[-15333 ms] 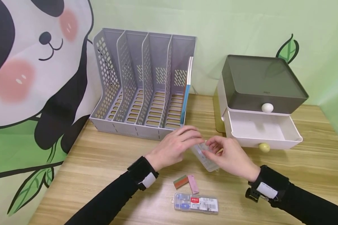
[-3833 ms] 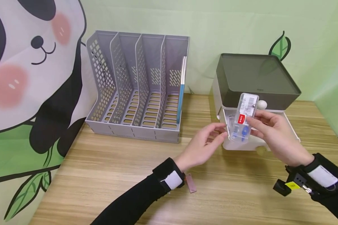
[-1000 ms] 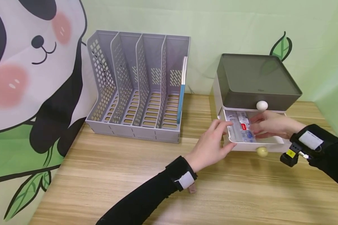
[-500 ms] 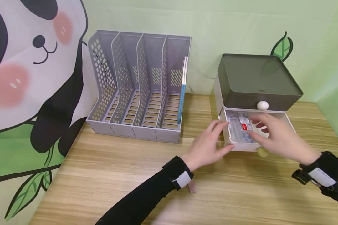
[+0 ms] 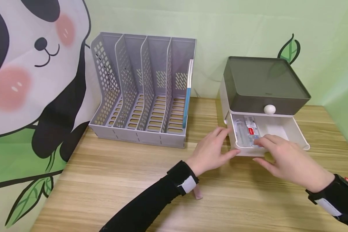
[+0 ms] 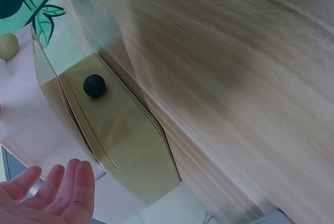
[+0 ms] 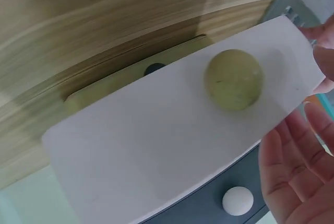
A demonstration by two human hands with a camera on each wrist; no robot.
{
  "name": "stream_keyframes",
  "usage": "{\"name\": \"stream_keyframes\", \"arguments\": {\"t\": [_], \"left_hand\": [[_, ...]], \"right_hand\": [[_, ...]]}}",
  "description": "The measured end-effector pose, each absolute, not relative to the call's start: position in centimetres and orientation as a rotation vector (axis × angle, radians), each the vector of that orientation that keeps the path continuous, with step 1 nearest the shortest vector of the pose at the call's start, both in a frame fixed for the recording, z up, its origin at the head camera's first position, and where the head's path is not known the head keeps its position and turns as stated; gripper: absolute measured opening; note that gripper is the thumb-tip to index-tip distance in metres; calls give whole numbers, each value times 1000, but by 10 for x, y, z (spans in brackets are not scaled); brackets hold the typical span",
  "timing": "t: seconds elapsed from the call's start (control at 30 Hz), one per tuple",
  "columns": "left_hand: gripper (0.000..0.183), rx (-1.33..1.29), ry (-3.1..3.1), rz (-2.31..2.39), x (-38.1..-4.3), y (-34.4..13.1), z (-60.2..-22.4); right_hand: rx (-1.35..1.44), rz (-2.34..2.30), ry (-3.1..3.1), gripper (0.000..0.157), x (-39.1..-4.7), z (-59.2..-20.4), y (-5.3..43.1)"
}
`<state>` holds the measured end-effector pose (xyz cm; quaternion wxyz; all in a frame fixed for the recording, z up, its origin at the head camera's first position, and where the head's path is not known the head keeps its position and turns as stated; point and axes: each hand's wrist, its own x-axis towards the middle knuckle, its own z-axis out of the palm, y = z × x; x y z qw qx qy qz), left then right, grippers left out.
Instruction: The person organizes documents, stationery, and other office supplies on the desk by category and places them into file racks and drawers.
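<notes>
The white drawer (image 5: 281, 129) of the small cabinet (image 5: 274, 77) is pulled out. Along its left side lie two clear plastic cases: one plain (image 5: 242, 133), one with a red-and-white label (image 5: 251, 127) and blue contents. My left hand (image 5: 210, 151) is at the drawer's front left corner, thumb by the front and fingers by the side wall. My right hand (image 5: 290, 159) hovers at the drawer's front edge, thumb spread from the fingers, holding nothing. In the right wrist view its loosely extended fingers (image 7: 297, 166) are beside the drawer front with its yellow-green knob (image 7: 235, 80).
A grey file rack (image 5: 142, 83) stands at the back left, a blue-and-white booklet (image 5: 187, 96) in its right slot. A pink block (image 5: 198, 193) lies partly under my left wrist. Below the white drawer is a yellowish drawer (image 6: 122, 135) with a dark knob (image 6: 94, 85).
The clear cases, earlier on the table and in my hands, now lie in the drawer. My right hand has let go of the labelled case and drawn back toward the drawer's front edge.
</notes>
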<state>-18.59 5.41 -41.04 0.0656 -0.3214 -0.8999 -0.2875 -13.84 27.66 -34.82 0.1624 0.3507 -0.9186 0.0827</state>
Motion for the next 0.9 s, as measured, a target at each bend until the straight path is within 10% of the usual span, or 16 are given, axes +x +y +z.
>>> {"name": "stream_keyframes", "arguments": {"t": [0.9], "left_hand": [[67, -938, -2743, -906, -187, 60, -408]], "right_hand": [[1004, 134, -2493, 29, -149, -361, 279]]}}
